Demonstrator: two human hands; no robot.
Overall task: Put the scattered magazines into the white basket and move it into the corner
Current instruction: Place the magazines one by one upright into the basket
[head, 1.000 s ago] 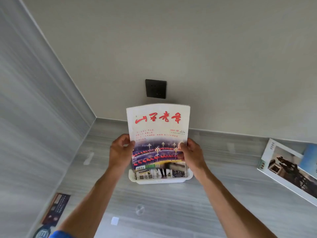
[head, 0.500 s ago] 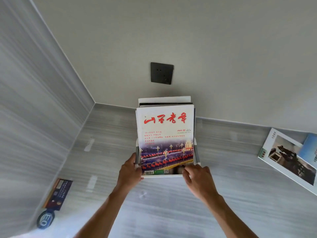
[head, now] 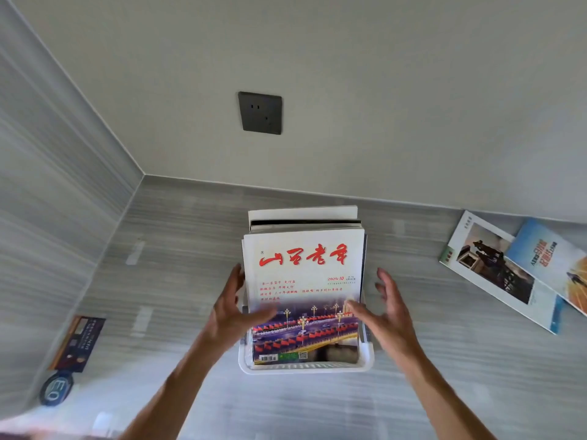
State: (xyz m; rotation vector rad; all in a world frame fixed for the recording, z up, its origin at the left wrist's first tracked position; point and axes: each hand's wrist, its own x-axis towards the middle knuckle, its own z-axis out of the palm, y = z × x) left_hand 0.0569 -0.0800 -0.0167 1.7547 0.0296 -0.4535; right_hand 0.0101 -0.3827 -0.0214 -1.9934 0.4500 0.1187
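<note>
A booklet (head: 77,342) lies by the floor's left edge. The left hand (head: 230,308) is spread open, holding nothing, thumb on the red-titled magazine (head: 303,300) standing in the basket (head: 306,367) mid-floor. The right hand (head: 386,315) is likewise open and empty. Two magazines (head: 521,271) lie at right. Loaded, the basket will likely be heavy and tippy; grip both side rims.

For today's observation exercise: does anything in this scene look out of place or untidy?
Yes. Two magazines lie overlapped and askew on the floor at right, outside the white basket. A dark booklet lies loose by the left wall.
</note>
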